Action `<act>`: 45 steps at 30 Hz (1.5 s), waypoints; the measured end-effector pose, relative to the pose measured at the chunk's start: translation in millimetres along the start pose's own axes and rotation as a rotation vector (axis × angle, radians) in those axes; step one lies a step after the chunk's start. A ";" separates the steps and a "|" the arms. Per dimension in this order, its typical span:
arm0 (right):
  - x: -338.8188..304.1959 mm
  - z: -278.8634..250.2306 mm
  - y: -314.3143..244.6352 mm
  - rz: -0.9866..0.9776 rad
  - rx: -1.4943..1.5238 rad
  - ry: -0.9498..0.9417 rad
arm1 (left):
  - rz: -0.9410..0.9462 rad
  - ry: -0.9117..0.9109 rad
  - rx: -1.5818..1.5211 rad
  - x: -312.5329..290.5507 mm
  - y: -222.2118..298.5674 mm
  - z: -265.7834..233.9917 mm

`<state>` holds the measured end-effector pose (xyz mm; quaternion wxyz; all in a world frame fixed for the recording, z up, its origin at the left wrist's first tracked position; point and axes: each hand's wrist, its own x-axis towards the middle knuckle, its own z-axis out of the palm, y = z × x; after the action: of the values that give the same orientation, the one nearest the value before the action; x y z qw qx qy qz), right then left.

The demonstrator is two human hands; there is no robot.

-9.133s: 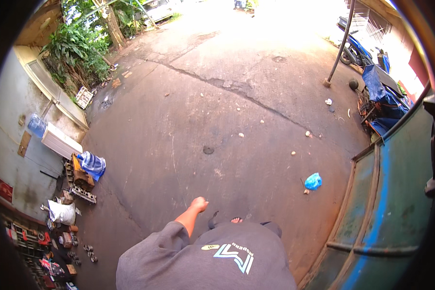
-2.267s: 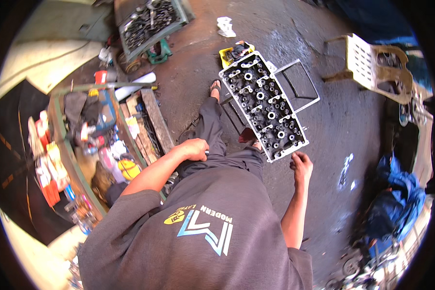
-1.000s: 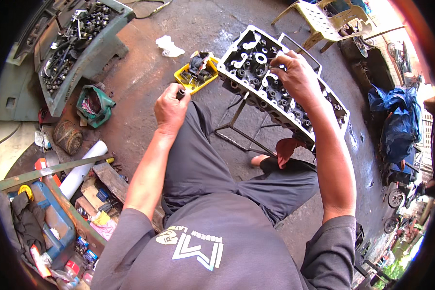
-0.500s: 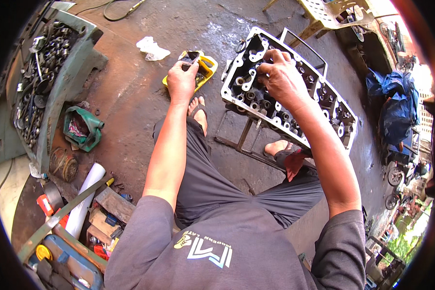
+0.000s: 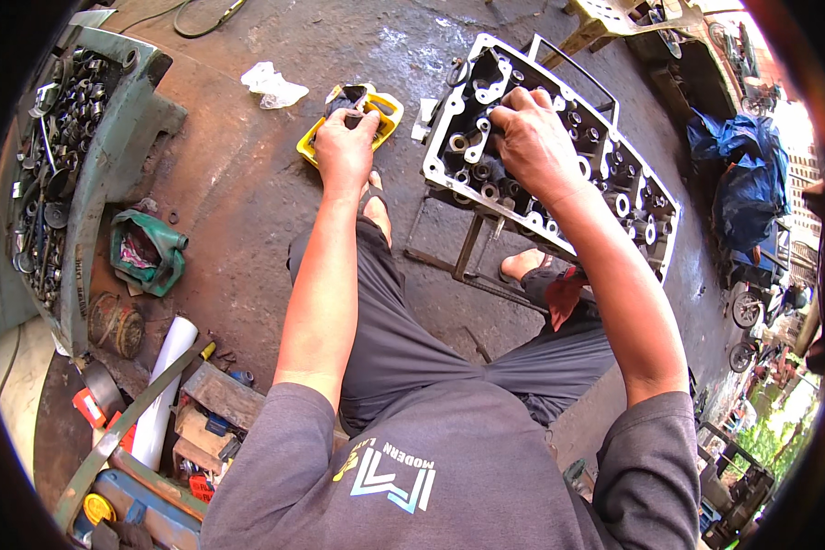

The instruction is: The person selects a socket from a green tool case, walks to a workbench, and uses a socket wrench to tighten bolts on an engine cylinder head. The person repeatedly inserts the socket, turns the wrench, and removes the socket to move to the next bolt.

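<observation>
My left hand (image 5: 343,154) is closed around a small dark cup-like piece (image 5: 346,97), fingers and thumb on its near side. It is over a yellow cut-open container (image 5: 387,112) on the floor, whose contents are mostly hidden. To the right, a metal engine cylinder head (image 5: 442,154) rests on a low metal stand (image 5: 466,247), its top full of bores, bolts and springs. My right hand (image 5: 536,147) reaches down onto its upper left part. Those fingers are curled together, and whatever sits between the tips is out of sight.
A large greenish metal housing (image 5: 110,179) piled with metal parts stands at left. Near it are a green cut-open container (image 5: 160,261), a rusty can (image 5: 115,325) and a white tube (image 5: 165,385). White plastic (image 5: 273,85) lies ahead; a chair (image 5: 596,26) stands at the far right.
My left hand and the dark piece have shifted slightly relative to the yellow container. My right fingers have curled a little more at the same part of the cylinder head. The whole view has tilted slightly.
</observation>
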<state>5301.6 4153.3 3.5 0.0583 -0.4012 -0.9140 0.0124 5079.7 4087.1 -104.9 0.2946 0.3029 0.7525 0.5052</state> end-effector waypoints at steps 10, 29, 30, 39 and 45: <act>-10.7 7.8 -5.8 -0.030 -0.043 0.124 | 0.005 -0.014 -0.012 2.6 0.8 0.6; 4.7 -17.0 4.4 0.042 0.069 -0.130 | 0.010 -0.044 -0.034 9.4 -8.4 -2.2; 4.6 -24.2 8.3 0.102 0.172 -0.126 | -0.019 -0.059 -0.051 9.4 -10.2 -2.0; -4.6 -49.8 22.7 0.305 0.280 -0.085 | -0.126 -0.193 -0.177 16.9 -20.8 3.2; -45.0 -75.3 -41.7 0.288 0.682 -0.023 | -0.054 -0.251 -0.618 -25.5 17.9 -35.0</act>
<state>5310.0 4090.1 76.8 0.1760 -0.4830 -0.7922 0.3290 5072.7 4053.0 -73.6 0.4761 0.2389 0.5293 0.6604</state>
